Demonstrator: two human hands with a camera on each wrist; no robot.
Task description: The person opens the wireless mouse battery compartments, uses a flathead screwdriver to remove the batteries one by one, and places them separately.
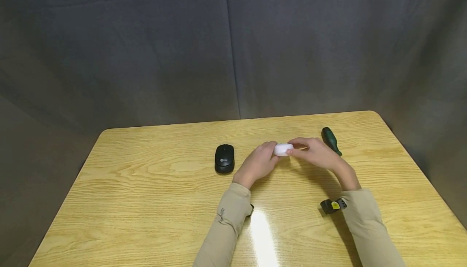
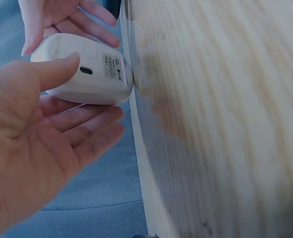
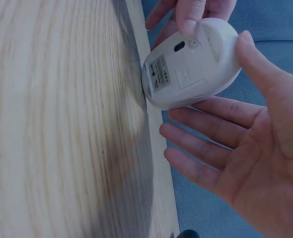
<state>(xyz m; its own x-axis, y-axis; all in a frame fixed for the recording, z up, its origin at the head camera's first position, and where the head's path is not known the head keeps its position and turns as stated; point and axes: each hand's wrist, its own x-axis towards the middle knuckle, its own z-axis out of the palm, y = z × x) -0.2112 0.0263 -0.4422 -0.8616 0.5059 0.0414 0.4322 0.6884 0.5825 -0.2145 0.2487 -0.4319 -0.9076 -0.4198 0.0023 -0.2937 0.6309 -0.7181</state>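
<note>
Between the two hands, above the wooden table (image 1: 146,202), sits a white computer mouse (image 1: 282,150), and both hands meet on it. The left hand (image 1: 260,159) grips it from the left, its thumb (image 2: 62,73) pressed on the underside beside a dark sensor slot (image 2: 86,70). The right hand (image 1: 318,152) pinches it from the right, thumb on the rim and fingers along the other face. The underside, with its printed label (image 3: 160,73), faces back towards the wrists; whether the mouse touches the table cannot be told.

The step in hand looks like handling or examining the mouse's underside, where a faint panel outline (image 3: 190,79) shows. The next move seems to call for a firm hold by one hand, so that the other is free to work at that face or let go.

To the left of the left hand lies a black mouse (image 1: 224,158); a dark green tool (image 1: 330,139) lies just beyond the right hand. Neither hand touches them.
</note>
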